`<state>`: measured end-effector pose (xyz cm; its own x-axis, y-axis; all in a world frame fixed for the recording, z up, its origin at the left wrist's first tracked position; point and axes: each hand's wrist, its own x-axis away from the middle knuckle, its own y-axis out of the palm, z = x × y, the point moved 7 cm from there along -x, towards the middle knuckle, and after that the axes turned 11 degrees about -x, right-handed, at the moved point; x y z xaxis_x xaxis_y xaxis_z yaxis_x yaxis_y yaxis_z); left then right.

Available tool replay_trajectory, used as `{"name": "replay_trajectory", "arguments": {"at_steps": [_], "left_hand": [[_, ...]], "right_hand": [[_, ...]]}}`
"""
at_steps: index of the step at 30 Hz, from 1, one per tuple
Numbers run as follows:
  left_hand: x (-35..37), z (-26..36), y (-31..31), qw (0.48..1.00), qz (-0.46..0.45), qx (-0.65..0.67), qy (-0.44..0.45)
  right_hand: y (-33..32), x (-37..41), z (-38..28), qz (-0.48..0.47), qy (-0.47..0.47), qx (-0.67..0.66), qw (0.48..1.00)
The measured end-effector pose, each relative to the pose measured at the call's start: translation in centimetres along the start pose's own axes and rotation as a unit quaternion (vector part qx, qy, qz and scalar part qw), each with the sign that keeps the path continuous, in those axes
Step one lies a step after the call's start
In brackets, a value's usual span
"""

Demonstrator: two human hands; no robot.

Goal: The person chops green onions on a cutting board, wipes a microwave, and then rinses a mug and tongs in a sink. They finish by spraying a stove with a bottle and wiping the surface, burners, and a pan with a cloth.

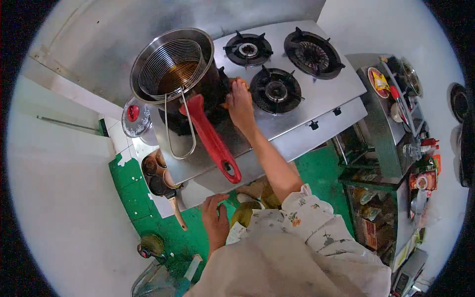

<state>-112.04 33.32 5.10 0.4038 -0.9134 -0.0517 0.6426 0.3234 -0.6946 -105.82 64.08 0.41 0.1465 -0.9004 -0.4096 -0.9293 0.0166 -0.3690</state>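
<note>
Fingers of the right hand (pixel 241 104) close round a small orange thing (pixel 238 81), perhaps a sponge, pressed to the dark pot (pixel 212 88) at its three o'clock on the stove (pixel 324 96). Left hand (pixel 215 219) hangs at six o'clock below the stove's front edge, fingers loosely spread.
</note>
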Motion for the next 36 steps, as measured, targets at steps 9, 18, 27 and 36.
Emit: {"name": "replay_trajectory", "arguments": {"at_steps": [9, 18, 27, 36], "left_hand": [[0.3, 0.7, 1.4, 1.0, -0.004, -0.012, 0.023], [0.7, 0.3, 1.2, 0.999, 0.006, 0.042, -0.022], [0.8, 0.4, 1.2, 1.0, 0.007, 0.01, 0.024], [1.0, -0.7, -0.1, 1.0, -0.005, -0.004, -0.005]], "right_hand": [[-8.4, 5.7, -3.3, -0.129, -0.079, -0.04, 0.988], [-18.4, 7.9, 2.4, -0.137, -0.072, 0.007, 0.988], [-25.2, 5.0, 8.2, 0.083, -0.016, 0.08, 0.993], [-8.7, 12.0, -2.2, -0.008, -0.004, 0.078, 0.997]]}}
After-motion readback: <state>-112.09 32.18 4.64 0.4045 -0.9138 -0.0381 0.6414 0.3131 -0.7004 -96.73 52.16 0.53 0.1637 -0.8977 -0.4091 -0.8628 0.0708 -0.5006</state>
